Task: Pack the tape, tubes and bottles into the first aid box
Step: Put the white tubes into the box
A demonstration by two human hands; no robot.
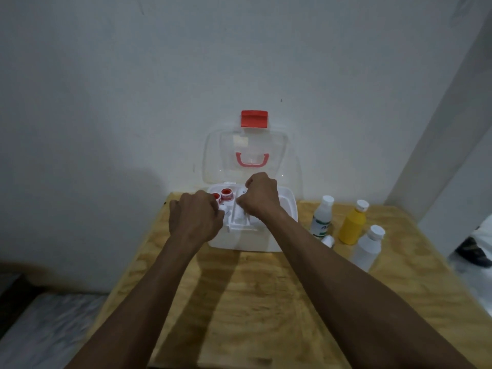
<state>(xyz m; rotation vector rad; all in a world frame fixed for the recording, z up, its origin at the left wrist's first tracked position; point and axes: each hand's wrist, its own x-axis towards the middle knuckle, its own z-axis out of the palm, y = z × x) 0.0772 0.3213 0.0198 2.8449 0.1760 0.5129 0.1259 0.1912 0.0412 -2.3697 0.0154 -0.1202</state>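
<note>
Still inside the tray, bottles waiting

Both hands are down in the white plastic first aid box (266, 243), whose clear lid (246, 155) stands open against the wall. The left hand (195, 218) is curled into a loose fist over the near-left part of the white inner tray (241, 222); something small and white shows at its fingertips, but whether it is pinched I cannot tell. The right hand (261, 197) is likewise bunched over the middle compartment, and what it holds, if anything, is hidden beneath the knuckles.

Just beyond the left hand's knuckles sit two red-and-white tape rolls (223, 195), already in the tray. Well off to the outside of the right forearm, on the plywood table (266, 302), stand a white bottle with a green label (322, 217), a yellow bottle (353, 225) and a plain white bottle (368, 247).

My guess at the risk: the right forearm passes close to those bottles, so a careless swing outward could topple them. Crowding small items into the tray could also stop the lid shutting.
</note>
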